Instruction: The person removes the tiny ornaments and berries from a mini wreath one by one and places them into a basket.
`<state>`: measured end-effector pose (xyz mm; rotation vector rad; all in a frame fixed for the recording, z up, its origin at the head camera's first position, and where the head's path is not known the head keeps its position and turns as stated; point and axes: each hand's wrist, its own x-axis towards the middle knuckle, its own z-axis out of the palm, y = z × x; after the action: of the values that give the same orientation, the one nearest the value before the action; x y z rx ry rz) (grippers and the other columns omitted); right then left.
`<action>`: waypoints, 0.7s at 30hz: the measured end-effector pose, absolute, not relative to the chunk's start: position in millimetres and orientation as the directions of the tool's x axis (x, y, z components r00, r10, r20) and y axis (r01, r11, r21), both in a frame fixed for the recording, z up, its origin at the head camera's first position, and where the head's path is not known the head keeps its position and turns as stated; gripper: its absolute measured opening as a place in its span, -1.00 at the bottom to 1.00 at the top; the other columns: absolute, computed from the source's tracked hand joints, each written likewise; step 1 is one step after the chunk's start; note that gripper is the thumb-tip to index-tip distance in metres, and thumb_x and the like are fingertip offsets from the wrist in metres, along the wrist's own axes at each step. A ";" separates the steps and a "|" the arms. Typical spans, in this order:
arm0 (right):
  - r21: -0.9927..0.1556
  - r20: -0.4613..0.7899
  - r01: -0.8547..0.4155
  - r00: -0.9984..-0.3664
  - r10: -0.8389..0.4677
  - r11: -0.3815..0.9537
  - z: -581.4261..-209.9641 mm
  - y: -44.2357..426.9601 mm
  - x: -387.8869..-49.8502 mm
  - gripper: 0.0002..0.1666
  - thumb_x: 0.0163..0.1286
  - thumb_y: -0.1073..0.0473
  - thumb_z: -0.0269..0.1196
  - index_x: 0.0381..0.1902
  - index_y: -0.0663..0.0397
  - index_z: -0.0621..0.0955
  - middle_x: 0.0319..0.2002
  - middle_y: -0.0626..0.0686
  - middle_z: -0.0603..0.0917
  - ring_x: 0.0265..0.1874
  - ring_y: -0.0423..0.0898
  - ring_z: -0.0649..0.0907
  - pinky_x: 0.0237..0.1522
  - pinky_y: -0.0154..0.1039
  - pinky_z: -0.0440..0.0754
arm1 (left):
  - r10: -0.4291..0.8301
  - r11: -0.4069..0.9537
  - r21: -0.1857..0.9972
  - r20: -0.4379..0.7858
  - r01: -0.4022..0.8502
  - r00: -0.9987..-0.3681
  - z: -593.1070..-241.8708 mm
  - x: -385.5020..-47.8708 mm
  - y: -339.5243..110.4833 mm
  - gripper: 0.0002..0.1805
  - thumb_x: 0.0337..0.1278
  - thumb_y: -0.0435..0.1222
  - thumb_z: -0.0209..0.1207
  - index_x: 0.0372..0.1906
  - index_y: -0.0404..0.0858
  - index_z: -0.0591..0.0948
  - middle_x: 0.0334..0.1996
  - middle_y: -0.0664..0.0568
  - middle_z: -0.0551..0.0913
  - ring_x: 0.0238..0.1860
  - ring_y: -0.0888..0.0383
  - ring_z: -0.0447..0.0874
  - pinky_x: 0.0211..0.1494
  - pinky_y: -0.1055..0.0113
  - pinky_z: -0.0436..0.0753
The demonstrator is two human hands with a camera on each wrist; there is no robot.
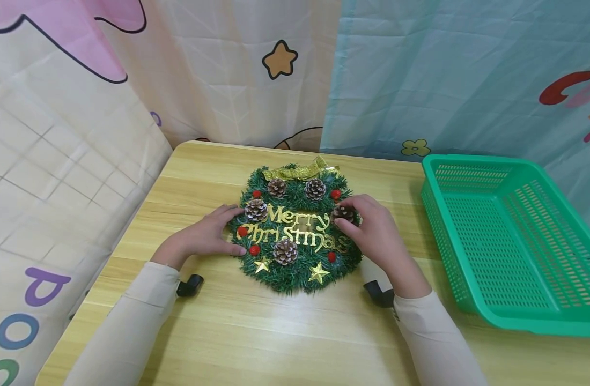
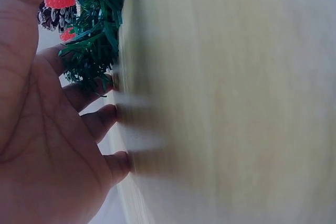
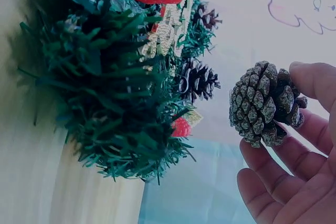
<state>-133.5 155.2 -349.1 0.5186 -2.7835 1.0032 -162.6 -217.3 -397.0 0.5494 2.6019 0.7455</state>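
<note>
1. Pinching between thumb and fingers, your right hand (image 1: 379, 233) has a frosted pinecone (image 3: 257, 106), raised just off the wreath's right side; an uneven purchase on those scales could spill it into the tinsel.
2. Watch your left hand (image 1: 205, 235)! Fingers loosely spread, gripping nothing, they touch the wreath's left edge; contact that light may let everything skid if the right presses down.
3. Tight quarters here: the gold "Merry Christmas" lettering (image 1: 287, 233) ends right by your right thumb, so a low dip could bend or catch it.
4. Nearby, the upper-right red berry (image 1: 336, 194) might get knocked by a careless knuckle.
5. Beneath it all, the green tinsel wreath (image 1: 290, 281) lies flat on the wooden table (image 1: 275, 343); a hard shove could turn it.
6. Farther right, the green plastic basket (image 1: 442, 246) could take a bump from a wide-swinging forearm.
</note>
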 end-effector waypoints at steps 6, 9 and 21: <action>-0.583 0.250 -0.369 -0.929 -0.273 0.724 -347.9 159.6 -132.9 -0.63 0.32 0.14 0.39 0.03 0.16 0.63 0.03 0.11 0.63 0.02 0.07 0.60 0.02 0.05 0.57 | 0.455 0.787 0.562 -0.253 0.253 -0.854 -397.8 -162.4 -217.2 0.22 -0.13 0.21 0.44 0.58 -0.17 0.09 0.56 -0.24 -0.06 0.53 -0.31 -0.19 0.41 -0.33 0.05; -0.570 0.256 -0.374 -0.927 -0.274 0.732 -345.8 162.1 -132.7 -0.61 0.32 0.14 0.39 0.04 0.18 0.63 0.03 0.13 0.63 0.02 0.07 0.60 0.02 0.05 0.56 | 0.447 0.792 0.560 -0.263 0.242 -0.855 -398.2 -163.4 -217.6 0.22 -0.13 0.22 0.44 0.58 -0.15 0.08 0.56 -0.22 -0.07 0.53 -0.28 -0.21 0.42 -0.32 0.05; -0.546 0.258 -0.376 -0.926 -0.277 0.749 -341.6 171.9 -127.5 -0.66 0.33 0.17 0.38 0.01 0.18 0.64 -0.02 0.12 0.64 -0.05 0.06 0.61 0.00 0.06 0.56 | 0.454 0.784 0.570 -0.259 0.244 -0.852 -395.6 -161.8 -218.0 0.20 -0.10 0.21 0.43 0.58 -0.17 0.09 0.55 -0.26 -0.07 0.52 -0.34 -0.20 0.39 -0.37 0.04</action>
<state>-127.5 171.9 -341.6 0.5239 -2.7852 0.9209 -161.8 -218.0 -395.6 0.5298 2.5899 0.7531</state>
